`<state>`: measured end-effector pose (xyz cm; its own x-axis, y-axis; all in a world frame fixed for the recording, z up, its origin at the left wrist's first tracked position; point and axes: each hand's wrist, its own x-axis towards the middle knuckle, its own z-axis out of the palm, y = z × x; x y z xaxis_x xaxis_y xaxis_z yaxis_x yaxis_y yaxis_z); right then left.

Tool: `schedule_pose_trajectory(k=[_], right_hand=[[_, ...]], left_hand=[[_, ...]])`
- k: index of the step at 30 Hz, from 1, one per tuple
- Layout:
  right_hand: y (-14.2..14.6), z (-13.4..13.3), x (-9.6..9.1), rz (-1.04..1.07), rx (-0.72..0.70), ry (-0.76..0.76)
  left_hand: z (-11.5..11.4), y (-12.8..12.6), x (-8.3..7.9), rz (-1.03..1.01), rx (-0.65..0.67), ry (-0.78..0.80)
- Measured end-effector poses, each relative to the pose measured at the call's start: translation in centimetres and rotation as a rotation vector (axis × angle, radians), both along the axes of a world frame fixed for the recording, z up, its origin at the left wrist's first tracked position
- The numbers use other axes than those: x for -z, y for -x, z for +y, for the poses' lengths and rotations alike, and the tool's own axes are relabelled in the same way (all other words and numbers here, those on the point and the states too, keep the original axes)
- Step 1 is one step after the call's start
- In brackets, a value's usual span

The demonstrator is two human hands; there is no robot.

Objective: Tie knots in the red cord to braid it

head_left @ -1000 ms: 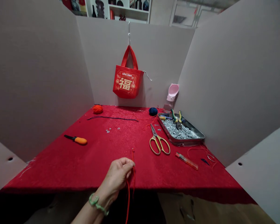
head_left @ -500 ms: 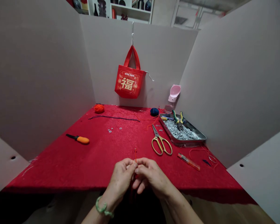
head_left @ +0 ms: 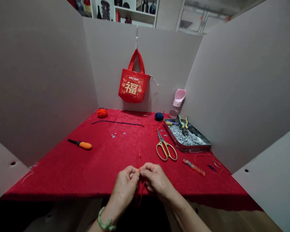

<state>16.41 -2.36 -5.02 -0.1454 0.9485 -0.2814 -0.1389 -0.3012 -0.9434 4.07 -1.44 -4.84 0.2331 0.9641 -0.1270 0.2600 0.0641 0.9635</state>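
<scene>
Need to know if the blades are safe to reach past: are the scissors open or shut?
Shut: the scissors lie on the cloth with their blades closed together into one point.

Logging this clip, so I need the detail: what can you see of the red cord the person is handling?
The red cord is thin, limp and bright red, possibly synthetic, though its weave is too fine to make out. A short, straight end stands upright above the fingertips of the left hand and right hand, which pinch it together. Below them, loose strands hang down past the front edge of the red tablecloth, and their lower ends are lost in shadow.
</scene>
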Motion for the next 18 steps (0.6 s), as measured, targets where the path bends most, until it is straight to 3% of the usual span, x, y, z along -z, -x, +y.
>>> schedule_pose_trajectory(k=[5, 9, 12, 18], right_hand=[[-0.6, 0.1, 0.2, -0.302, -0.030, -0.181], [-1.1, 0.1, -0.2, -0.413, -0.067, -0.303], [-1.3, 0.1, -0.3, -0.370, -0.125, -0.307], [-1.0, 0.4, 0.1, -0.105, -0.169, -0.127]], left_hand=[[-0.3, 0.1, 0.1, 0.085, -0.003, -0.062], [-0.4, 0.2, 0.3, 0.064, -0.013, -0.041], [-0.4, 0.4, 0.2, 0.006, -0.017, 0.011], [-0.7, 0.7, -0.5, -0.109, 0.033, 0.061]])
